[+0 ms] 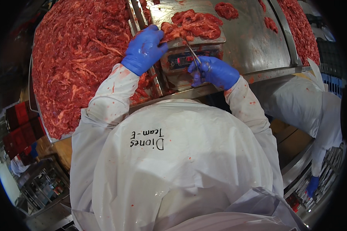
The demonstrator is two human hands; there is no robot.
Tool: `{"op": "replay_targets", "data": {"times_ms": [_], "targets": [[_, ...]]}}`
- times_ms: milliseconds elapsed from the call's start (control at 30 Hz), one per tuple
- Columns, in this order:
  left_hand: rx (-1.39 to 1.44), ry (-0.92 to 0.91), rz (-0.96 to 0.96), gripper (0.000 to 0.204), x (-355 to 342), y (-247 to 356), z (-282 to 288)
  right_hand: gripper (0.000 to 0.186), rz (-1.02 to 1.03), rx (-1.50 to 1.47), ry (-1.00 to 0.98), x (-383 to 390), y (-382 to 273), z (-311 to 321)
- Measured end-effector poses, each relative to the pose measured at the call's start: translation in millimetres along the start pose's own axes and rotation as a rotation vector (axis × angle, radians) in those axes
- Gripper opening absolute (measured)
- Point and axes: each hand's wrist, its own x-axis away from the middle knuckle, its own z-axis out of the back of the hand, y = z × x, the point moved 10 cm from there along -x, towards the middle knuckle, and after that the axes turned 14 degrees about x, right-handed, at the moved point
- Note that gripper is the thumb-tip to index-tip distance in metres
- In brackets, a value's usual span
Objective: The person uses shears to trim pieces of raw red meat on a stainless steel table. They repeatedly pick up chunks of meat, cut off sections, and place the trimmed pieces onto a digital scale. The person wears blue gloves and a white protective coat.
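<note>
Presently, the right hand [218, 73] grasps metal scissors [193, 53], whose tip is at the near edge of red raw meat [200, 25] on a bench scale [162, 13]. This meat lies ahead of the right hand and just right of the left hand [144, 50], whose fingers are curled; whether they pinch it, I cannot tell. Leftward spreads a large meat heap [81, 69].

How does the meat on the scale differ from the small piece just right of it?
The scale meat is a broad, loose mass; the small piece is a compact lump. The scale meat lies on the weighing plate, the small piece on the steel surface. The slim metal tool in the right hand points at the scale meat, not the small piece. Both are red and moist-looking.
</note>
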Motion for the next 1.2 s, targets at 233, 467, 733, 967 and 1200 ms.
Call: {"op": "replay_targets", "data": {"times_ms": [233,467,733,967,1200], "targets": [[-0.005,-0.211,0.062,0.019,5.9,2.6,-2.8,0.034,0.040,-0.011,0.054,-29.2,-19.3,5.8],[0.112,0.078,0.080,0.023,-22.0,-16.3,2.3,0.029,-0.002,-0.304,-0.046,-33.3,-20.9,-7.1],[0.205,0.068,0.083,0.016,4.4,-16.8,0.6,0.026,-0.093,-0.101,0.137,-24.2,-14.2,-12.7],[0.211,-0.028,0.435,0.028,84.3,-101.6,30.8,0.027,-0.056,0.230,-0.171,-45.6,18.7,-47.2],[-0.120,-0.239,0.292,0.038,141.4,-54.2,-15.9,0.028,0.043,0.456,-0.152,-5.7,35.5,-39.2]]}}
